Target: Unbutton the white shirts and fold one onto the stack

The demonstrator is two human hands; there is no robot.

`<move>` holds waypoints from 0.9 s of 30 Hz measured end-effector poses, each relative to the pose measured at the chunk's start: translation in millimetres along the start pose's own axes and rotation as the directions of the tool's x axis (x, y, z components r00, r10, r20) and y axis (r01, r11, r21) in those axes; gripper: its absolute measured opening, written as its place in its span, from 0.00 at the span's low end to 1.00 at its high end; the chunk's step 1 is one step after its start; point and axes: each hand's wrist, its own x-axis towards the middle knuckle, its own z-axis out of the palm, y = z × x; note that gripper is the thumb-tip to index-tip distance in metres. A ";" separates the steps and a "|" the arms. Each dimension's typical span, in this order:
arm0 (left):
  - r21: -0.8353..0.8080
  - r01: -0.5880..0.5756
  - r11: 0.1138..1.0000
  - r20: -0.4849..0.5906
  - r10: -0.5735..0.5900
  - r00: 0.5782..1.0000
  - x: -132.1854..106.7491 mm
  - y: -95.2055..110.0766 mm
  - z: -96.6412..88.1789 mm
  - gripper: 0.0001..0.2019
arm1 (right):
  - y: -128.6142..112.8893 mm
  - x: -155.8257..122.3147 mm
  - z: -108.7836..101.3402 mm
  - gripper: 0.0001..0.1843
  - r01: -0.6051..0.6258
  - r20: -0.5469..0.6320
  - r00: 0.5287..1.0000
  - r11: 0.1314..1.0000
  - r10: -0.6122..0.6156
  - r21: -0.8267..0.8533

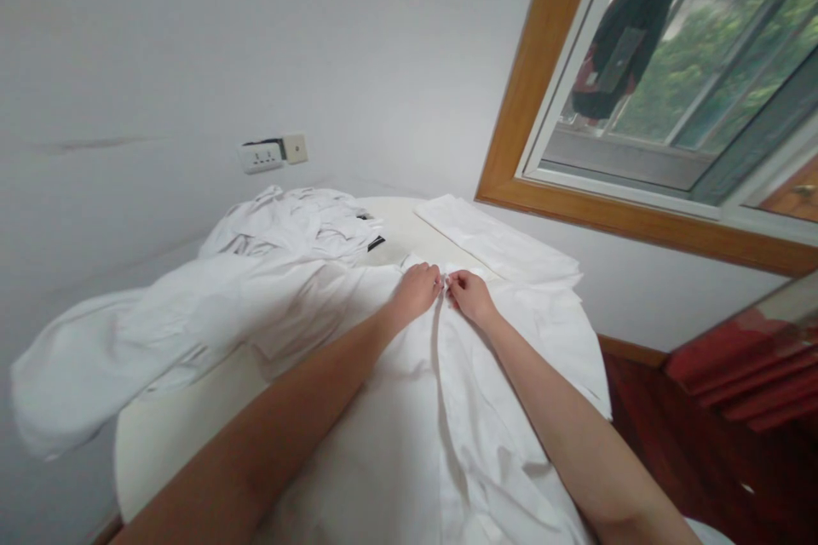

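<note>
A white shirt lies spread front-up over a round white table, one sleeve hanging off the left side. My left hand and my right hand meet at the top of the shirt's front opening, near the collar. Both hands are closed in a pinch on the two edges of the shirt's placket, fingertips almost touching. What lies between the fingertips is too small to make out.
A crumpled heap of white garments sits at the table's back left, a folded white garment at the back right. A wall socket is behind. A wood-framed window is at right, red floor below.
</note>
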 end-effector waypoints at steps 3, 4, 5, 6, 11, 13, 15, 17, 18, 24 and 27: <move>0.040 0.024 0.999 -0.013 -0.024 1.000 -4.8 3.9 -1.0 0.10 | 6.5 -0.3 1.1 0.09 -0.017 0.029 0.999 0.996 0.015 0.085; 0.043 0.031 0.999 -0.016 -0.031 0.999 -6.0 4.5 -1.5 0.10 | 8.0 -0.2 1.2 0.08 -0.016 0.033 0.999 0.995 0.013 0.098; 0.038 0.043 0.998 -0.020 -0.042 0.999 -6.7 4.5 -2.0 0.10 | 9.2 0.1 1.3 0.08 -0.008 0.036 0.999 0.995 0.005 0.102; 0.024 0.057 0.998 -0.024 -0.057 0.998 -6.9 4.0 -2.4 0.10 | 10.1 0.3 1.4 0.08 0.002 0.039 0.999 0.995 -0.006 0.101; -0.112 0.128 0.985 -0.005 -0.129 0.992 -2.3 -1.6 -3.1 0.09 | 12.1 0.3 1.8 0.08 0.048 0.063 0.997 0.995 -0.053 0.082; -0.143 0.165 0.976 0.002 -0.166 0.986 -0.2 -2.8 -2.5 0.10 | 12.7 0.2 2.1 0.08 0.058 0.069 0.996 0.995 -0.064 0.084; -0.155 0.201 0.967 0.008 -0.203 0.979 1.1 -3.2 -1.5 0.12 | 13.3 0.2 2.6 0.09 0.064 0.074 0.995 0.994 -0.071 0.092; -0.156 0.222 0.963 0.016 -0.222 0.975 1.8 -3.1 -0.6 0.12 | 13.6 0.1 2.9 0.09 0.069 0.083 0.994 0.993 -0.077 0.097; -0.152 0.225 0.962 0.020 -0.224 0.974 2.1 -3.1 -0.2 0.12 | 13.6 -0.1 2.9 0.09 0.073 0.085 0.993 0.993 -0.082 0.096; -0.145 0.238 0.961 0.027 -0.236 0.971 4.8 -4.1 1.3 0.13 | 10.7 -2.5 -0.5 0.08 0.095 0.118 0.987 0.988 -0.109 0.119; -0.159 0.241 0.957 0.039 -0.238 0.970 6.3 -5.2 1.7 0.14 | 9.1 -2.5 -2.3 0.10 0.050 0.152 0.985 0.978 -0.081 0.202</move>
